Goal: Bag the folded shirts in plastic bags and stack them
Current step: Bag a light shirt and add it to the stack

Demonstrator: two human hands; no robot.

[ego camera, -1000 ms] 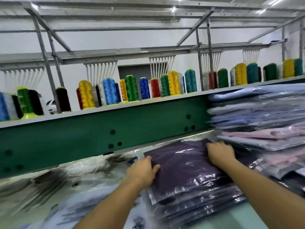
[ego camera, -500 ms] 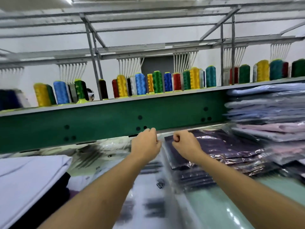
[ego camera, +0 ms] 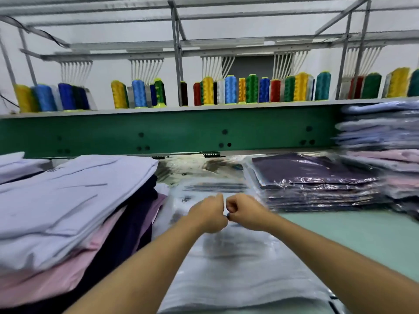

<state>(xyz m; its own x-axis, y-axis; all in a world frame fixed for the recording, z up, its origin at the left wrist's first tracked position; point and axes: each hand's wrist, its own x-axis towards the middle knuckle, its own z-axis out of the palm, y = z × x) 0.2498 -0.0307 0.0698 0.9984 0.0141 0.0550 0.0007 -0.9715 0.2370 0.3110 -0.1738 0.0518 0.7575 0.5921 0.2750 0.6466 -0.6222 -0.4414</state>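
Note:
A pile of empty clear plastic bags (ego camera: 238, 268) lies in front of me on the table. My left hand (ego camera: 208, 214) and my right hand (ego camera: 246, 214) are side by side above its far part, knuckles nearly touching. Their fingers are curled and seem to pinch the top bag's film, though blur hides the exact hold. To the left is a thick pile of folded unbagged shirts (ego camera: 68, 200), lilac on top with pink and navy below. On the right, a stack of bagged dark purple shirts (ego camera: 313, 175) rests on the table.
A taller stack of bagged blue and pink shirts (ego camera: 381, 137) stands at the far right. A green machine beam (ego camera: 181, 130) runs across behind the table, with rows of coloured thread spools (ego camera: 229, 89) on top. Bare green tabletop (ego camera: 351, 241) shows at the right front.
My hands left the bagged purple shirt on its stack and came together over the empty bags. My view swung left, bringing the unbagged shirt pile into sight.

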